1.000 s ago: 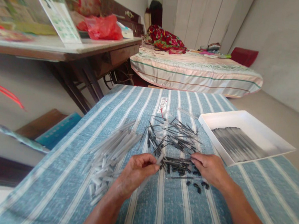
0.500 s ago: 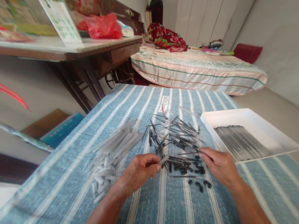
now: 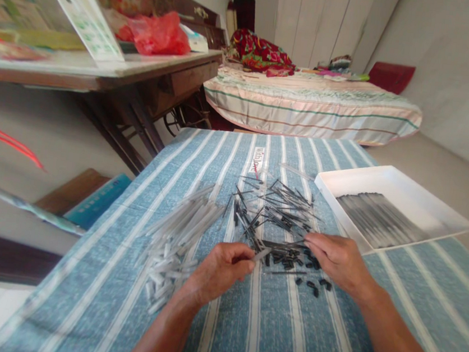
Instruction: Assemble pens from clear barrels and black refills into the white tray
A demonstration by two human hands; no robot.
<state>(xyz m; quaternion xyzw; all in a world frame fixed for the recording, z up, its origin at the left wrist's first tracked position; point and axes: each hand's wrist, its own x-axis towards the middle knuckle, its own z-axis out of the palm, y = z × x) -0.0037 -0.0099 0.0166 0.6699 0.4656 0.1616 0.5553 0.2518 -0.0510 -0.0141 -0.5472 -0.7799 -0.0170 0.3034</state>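
My left hand [image 3: 226,268] pinches a short pale translucent tube [image 3: 262,254] between thumb and fingertips, its free end pointing right. Across from it, my right hand [image 3: 335,259] is closed on a thin black rod [image 3: 288,242] like a pen refill, which points left toward the tube. Under and beyond the fingers lies a loose pile of thin black rods [image 3: 286,204]. Small black caps [image 3: 312,288] are scattered close to my right hand. Left of my left hand are short whitish tubes [image 3: 159,277], with a bundle of long clear barrels [image 3: 190,213] behind them.
A white tray [image 3: 438,208] at the right holds a row of dark-cored slim sticks [image 3: 377,218]. Blue striped cloth [image 3: 89,295] covers the table. A side desk [image 3: 145,70] bearing a red plastic bag [image 3: 160,33] stands left; a bed [image 3: 310,108] is behind.
My right hand has shifted slightly left with the black rod, bringing it closer to the tube. My left hand stays nearly in place, the tube turned a little.
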